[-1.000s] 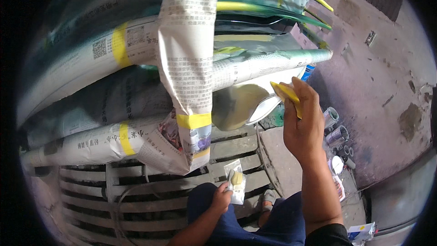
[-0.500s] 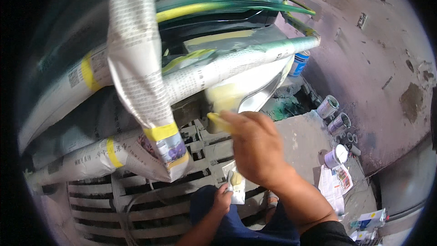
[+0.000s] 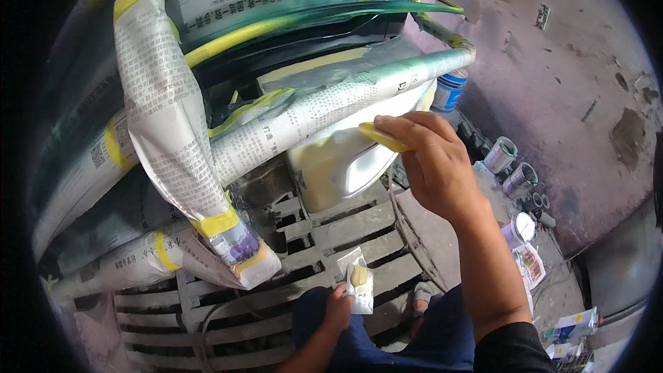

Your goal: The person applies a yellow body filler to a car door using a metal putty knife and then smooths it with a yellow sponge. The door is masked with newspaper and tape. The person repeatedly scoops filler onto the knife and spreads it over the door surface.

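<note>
My right hand [image 3: 436, 157] is closed on a yellow plastic spreader [image 3: 382, 138], its blade against or just over a white curved panel [image 3: 359, 155]. I cannot tell whether it touches. Pale yellow filler [image 3: 321, 183] covers the panel's left side, and a rounded outline marks its middle. Low in front of my knees, my left hand [image 3: 338, 309] grips a small pale board [image 3: 364, 297] by its left edge. A lump of yellowish filler [image 3: 358, 275] lies on that board. A tube wrapped in newspaper [image 3: 331, 100] runs just above the panel.
Upright and sideways bars wrapped in newspaper [image 3: 162, 97] and yellow tape stand at the left. Beneath is a slatted floor [image 3: 359, 217]. To the right, a blue can [image 3: 449, 92] and several paint cans [image 3: 501, 155] line the wall; newspaper sheets [image 3: 530, 267] lie beside them.
My right hand has moved up and right with the spreader, uncovering more of the panel's lower left. The wrapped bars sit further left in view. My left hand still holds the board.
</note>
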`<action>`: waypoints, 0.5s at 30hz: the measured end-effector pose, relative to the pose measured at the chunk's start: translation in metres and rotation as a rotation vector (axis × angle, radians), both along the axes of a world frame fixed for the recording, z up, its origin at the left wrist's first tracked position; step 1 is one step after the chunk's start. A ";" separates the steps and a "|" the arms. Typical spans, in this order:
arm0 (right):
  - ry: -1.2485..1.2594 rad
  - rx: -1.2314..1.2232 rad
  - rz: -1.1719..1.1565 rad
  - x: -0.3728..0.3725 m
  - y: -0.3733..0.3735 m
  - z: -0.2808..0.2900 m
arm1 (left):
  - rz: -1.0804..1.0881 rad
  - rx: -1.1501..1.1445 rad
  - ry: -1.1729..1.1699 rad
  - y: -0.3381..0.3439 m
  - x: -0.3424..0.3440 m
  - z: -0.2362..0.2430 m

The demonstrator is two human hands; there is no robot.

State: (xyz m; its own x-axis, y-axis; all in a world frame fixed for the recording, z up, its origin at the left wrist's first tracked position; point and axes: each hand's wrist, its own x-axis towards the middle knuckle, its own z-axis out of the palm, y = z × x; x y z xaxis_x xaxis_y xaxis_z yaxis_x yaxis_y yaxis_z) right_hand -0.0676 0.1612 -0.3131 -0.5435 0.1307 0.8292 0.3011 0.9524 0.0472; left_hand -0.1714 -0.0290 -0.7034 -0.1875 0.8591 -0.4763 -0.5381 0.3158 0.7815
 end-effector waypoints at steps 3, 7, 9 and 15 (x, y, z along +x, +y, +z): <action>-0.065 0.174 0.013 -0.013 0.005 0.002 | 0.027 0.000 0.019 -0.001 0.001 -0.009; -0.110 0.265 0.002 -0.025 0.001 0.008 | 0.015 0.007 0.034 -0.002 -0.002 -0.010; -0.131 0.249 0.008 -0.025 -0.002 0.006 | -0.001 -0.007 0.025 0.000 0.001 -0.004; -0.197 0.110 0.061 -0.009 -0.012 0.004 | -0.015 -0.023 0.101 -0.002 -0.002 -0.007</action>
